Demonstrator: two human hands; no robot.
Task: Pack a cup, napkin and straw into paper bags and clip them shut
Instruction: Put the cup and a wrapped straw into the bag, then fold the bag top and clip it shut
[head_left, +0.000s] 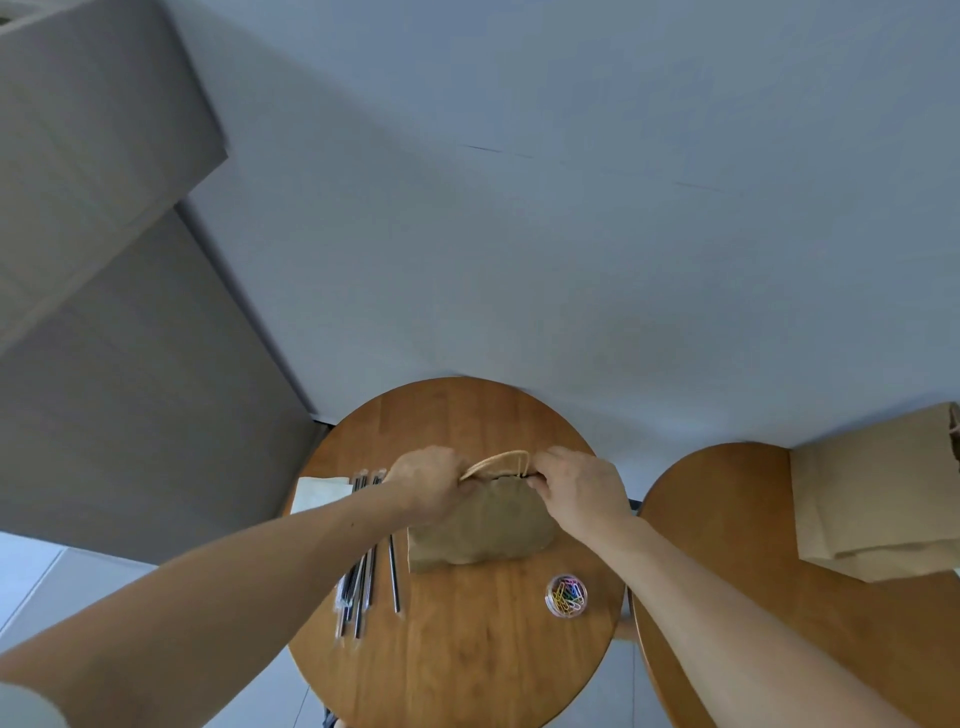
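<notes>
A brown paper bag (480, 525) stands on the round wooden table (457, 649), bulging, with its twine handle (498, 461) sticking up. My left hand (428, 483) pinches the bag's top edge at the left, and my right hand (579, 493) pinches it at the right. Several metal straws (363, 592) lie left of the bag, partly under my left forearm. A white napkin (319, 493) lies at the table's left rim. A small clear tub of coloured paper clips (566, 596) sits in front of the bag to the right. No cup shows.
A second round wooden table (727, 519) stands to the right with a stack of flat paper bags (872, 499) on it. A white wall rises right behind both tables. A grey cabinet (130, 364) stands at the left.
</notes>
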